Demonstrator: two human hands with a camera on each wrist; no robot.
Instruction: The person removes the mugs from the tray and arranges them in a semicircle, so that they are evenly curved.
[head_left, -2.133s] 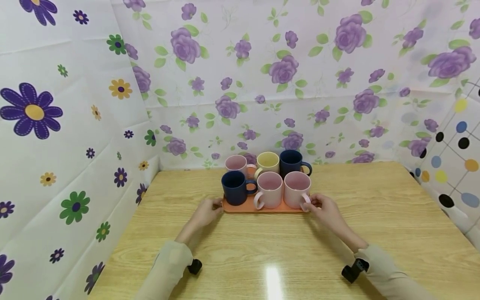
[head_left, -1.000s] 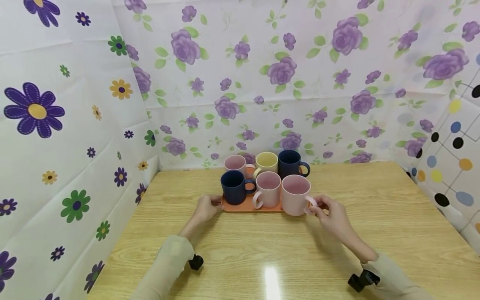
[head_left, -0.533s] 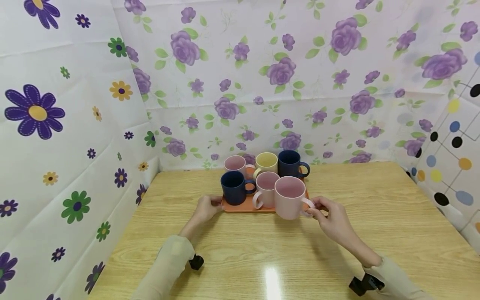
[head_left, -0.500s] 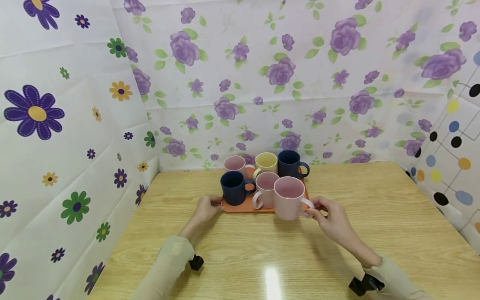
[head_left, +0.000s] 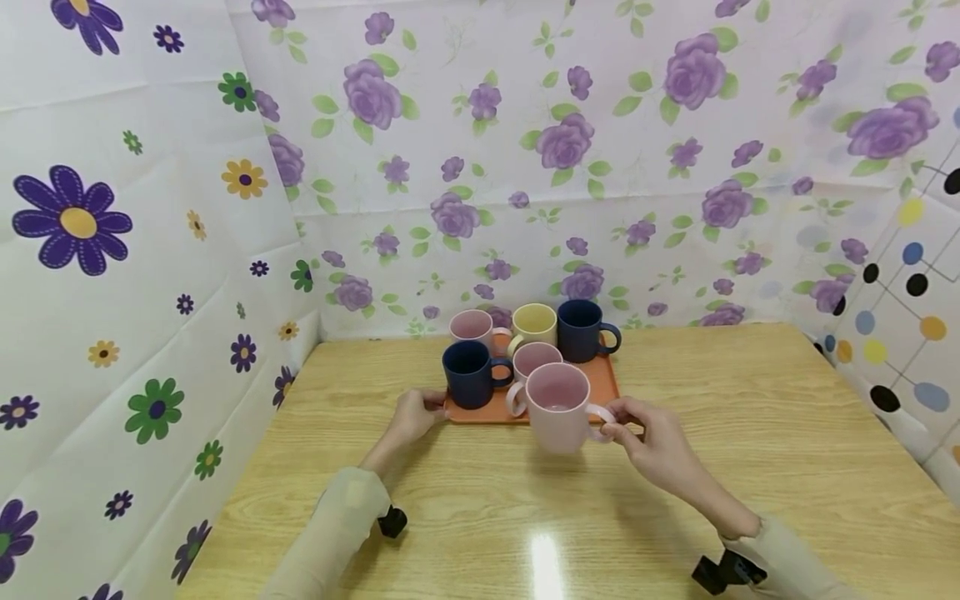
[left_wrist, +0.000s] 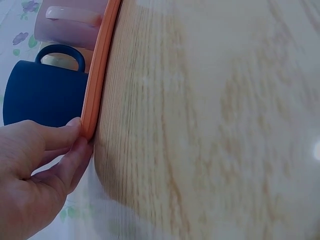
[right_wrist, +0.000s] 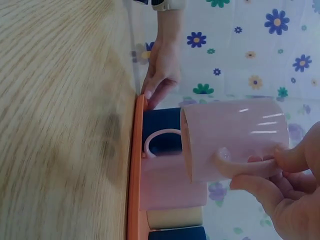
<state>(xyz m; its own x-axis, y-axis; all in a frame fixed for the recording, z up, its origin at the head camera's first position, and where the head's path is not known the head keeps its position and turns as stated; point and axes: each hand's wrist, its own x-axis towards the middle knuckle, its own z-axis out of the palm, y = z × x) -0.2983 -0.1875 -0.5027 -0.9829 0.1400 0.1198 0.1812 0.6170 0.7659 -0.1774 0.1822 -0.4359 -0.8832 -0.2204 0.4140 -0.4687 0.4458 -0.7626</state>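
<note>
Head camera view: Rose-printed cloth hangs behind a work area, with daisy-printed cloth on the person's left and dotted cloth on the right. Before them spreads a wood-grain desk, a streak of glare low on its surface. Two pale sleeves reach across it. Toward the desk's far side, near the rose print, sits an orange tray.

At the tray's front, the right hand pinches the handle of a pink mug between thumb and fingers. The mug is directly left of that hand, mouth upward, raised at the tray's front edge; the right wrist camera shows a gap between mug and tray. The left hand is clamped on the tray's front left corner, thumb and fingers gripping the rim, well apart from the raised mug.

Five more mugs stand on the tray. A front blue mug is just beside the left hand; next to it, a second pink mug is partly hidden by the raised one. Behind, left to right, are a third pink mug, a yellow mug and a rear blue mug. Small black devices sit at both wrists.
</note>
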